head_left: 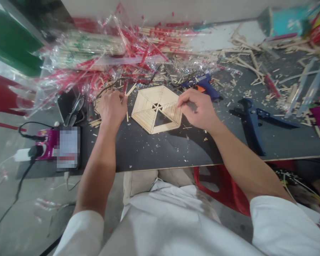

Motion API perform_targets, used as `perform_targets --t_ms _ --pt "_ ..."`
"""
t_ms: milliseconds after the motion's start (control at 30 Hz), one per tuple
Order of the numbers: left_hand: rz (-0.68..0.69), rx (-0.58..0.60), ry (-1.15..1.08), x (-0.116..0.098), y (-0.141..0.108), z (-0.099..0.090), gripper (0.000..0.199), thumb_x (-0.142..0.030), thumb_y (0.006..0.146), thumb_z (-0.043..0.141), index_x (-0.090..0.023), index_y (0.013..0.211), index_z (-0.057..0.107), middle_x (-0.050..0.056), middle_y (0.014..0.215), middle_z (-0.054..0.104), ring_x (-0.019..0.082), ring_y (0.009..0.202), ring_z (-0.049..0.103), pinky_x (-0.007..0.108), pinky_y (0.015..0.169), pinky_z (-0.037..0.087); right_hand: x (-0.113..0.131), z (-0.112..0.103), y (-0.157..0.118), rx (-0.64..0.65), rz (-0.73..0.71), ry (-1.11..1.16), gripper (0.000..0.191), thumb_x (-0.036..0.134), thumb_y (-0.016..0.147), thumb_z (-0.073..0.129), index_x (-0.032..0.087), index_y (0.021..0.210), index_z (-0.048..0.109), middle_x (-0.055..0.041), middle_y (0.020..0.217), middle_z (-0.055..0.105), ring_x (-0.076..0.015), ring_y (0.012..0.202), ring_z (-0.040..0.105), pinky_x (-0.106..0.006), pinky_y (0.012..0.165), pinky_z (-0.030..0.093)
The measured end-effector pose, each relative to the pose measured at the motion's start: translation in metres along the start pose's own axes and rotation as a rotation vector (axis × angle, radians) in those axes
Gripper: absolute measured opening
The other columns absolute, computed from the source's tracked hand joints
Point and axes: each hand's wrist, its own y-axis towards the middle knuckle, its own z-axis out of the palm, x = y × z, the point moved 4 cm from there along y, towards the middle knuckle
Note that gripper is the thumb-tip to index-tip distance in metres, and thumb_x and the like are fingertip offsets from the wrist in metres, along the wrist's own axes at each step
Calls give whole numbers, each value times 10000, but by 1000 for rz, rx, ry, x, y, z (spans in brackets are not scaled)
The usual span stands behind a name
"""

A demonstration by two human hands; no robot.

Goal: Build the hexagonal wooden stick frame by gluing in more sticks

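A flat hexagon of thin wooden sticks (pixel 146 122) lies on the dark table, with spokes meeting at its middle. Rows of sticks fill most of its wedges; the lower right wedge is partly open, showing the table. My right hand (pixel 198 108) is closed in a pinch at the hexagon's right corner. To the left of the hexagon, my left hand (pixel 113 108) has its fingers curled together over loose sticks. A thin wooden stick (pixel 131 89) juts out beside its fingertips, which are partly hidden. Behind my right hand lies a blue glue gun (pixel 202 83).
Blue cutters (pixel 253 122) lie at the right. Plastic-wrapped stick bundles (pixel 90 48) and red wrappers cover the back, with scattered stick pieces (pixel 250 64). At left are glasses (pixel 76 108), a phone (pixel 68 147) and a purple power strip (pixel 46 144) with cables.
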Motion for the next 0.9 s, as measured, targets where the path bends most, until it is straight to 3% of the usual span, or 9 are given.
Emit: perform_targets --t_ms 133,333,533,700,900 --pt "19 6 1 4 2 2 199 -412 940 612 -254 884 719 161 1121 750 358 1132 654 518 974 511 1 3 0 41 -28 -30 115 174 851 609 286 857 635 -27 871 727 -220 823 666 -432 801 544" --pt "28 -45 -50 17 6 4 153 -402 911 641 -294 849 729 117 1011 767 318 1029 658 485 889 501 0 0 1 -3 -54 -101 107 175 818 620 281 810 629 -30 909 726 -227 840 669 -455 832 554" --pt "-60 7 36 3 0 -15 232 -362 960 546 -274 994 758 162 1234 751 379 1177 669 553 958 471 -2 -1 0 -7 -41 -68 146 168 831 652 303 885 671 -38 1006 738 -228 881 683 -431 782 570" --pt "-15 35 78 -5 -3 -11 275 -471 925 635 -221 895 747 200 1102 777 411 1096 688 592 958 507 -1 -1 0 -20 -94 -91 128 149 822 634 272 832 666 -26 965 716 -186 788 660 -407 766 568" --pt "40 -11 92 -7 -5 -5 194 -359 920 608 -227 860 737 185 1091 766 364 1097 692 504 957 536 -5 0 -1 -24 48 50 113 276 916 710 292 1025 732 -36 995 712 -173 784 652 -360 723 583"
